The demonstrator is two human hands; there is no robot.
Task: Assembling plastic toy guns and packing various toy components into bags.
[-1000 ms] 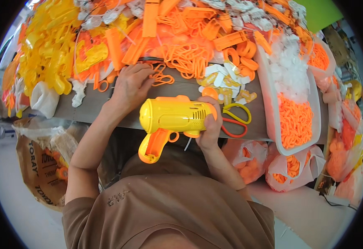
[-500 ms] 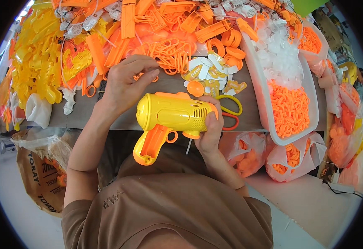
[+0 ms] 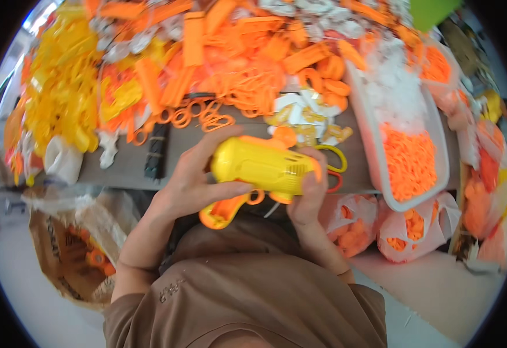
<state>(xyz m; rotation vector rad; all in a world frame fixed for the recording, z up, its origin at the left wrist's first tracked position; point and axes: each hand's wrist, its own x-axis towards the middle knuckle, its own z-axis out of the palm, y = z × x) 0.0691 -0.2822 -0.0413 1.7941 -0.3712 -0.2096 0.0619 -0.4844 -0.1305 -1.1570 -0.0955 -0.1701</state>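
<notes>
Over the near table edge I hold a yellow and orange toy gun [image 3: 259, 165] with both hands. My left hand [image 3: 186, 185] is wrapped round its rounded left end, thumb lying across the body above the handle. At its vented right end, my right hand [image 3: 308, 200] grips with the thumb on the near side. The gun's handle [image 3: 221, 213] points down toward me, and its orange hollow inside shows. Beside the handle is an orange ring-shaped trigger [image 3: 255, 197]. A thin pale tube hangs under the body. The picture is somewhat blurred.
Yellow shells [image 3: 62, 98] pile up at left, orange parts [image 3: 247, 87] in the middle. Yellow-and-white stickers [image 3: 302, 113] and scissors with yellow and red loops [image 3: 337, 158] lie behind my right hand. A white bin [image 3: 401, 204] stands right; a paper sack [image 3: 56, 255] sits low left.
My left hand has come from the orange pile down onto the gun and closed round its left end. The gun has shifted slightly right in the picture, still in my right hand.
</notes>
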